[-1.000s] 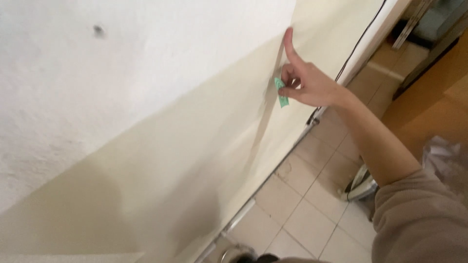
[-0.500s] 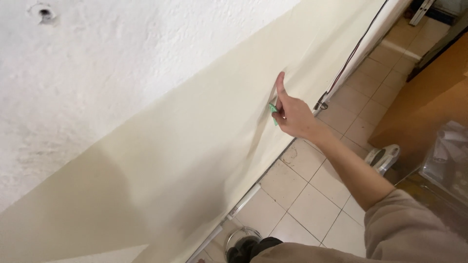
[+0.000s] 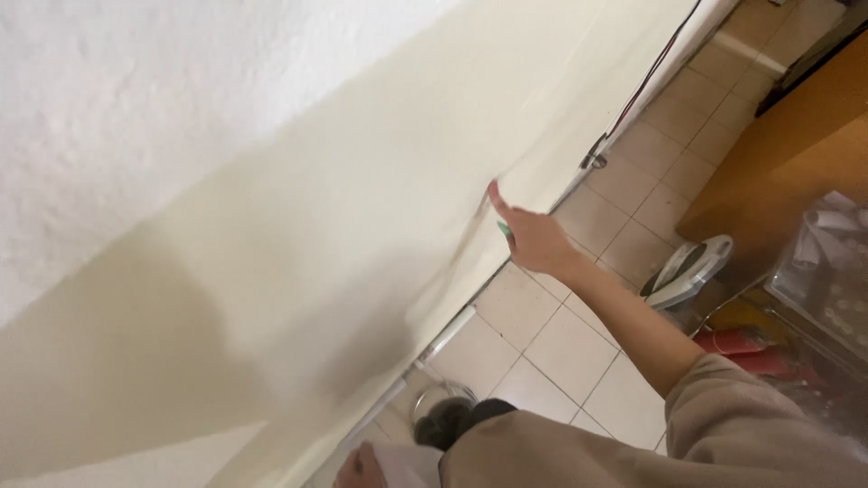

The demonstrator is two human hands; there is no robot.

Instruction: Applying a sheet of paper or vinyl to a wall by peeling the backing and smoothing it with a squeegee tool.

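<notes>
While pressing the cream wall [image 3: 298,271], right hand [image 3: 533,239] pinching small green piece [image 3: 504,230], forefinger extended

Matt cream-painted wall [image 3: 298,271] below rough white plaster [image 3: 136,99]; glossy floor tiles [image 3: 561,343].

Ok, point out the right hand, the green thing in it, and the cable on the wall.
right hand [image 3: 535,242], head view, back of the hand.
green thing [image 3: 503,230], head view, tip showing beside the fingers.
cable [image 3: 653,74], head view, middle of its run.
</notes>
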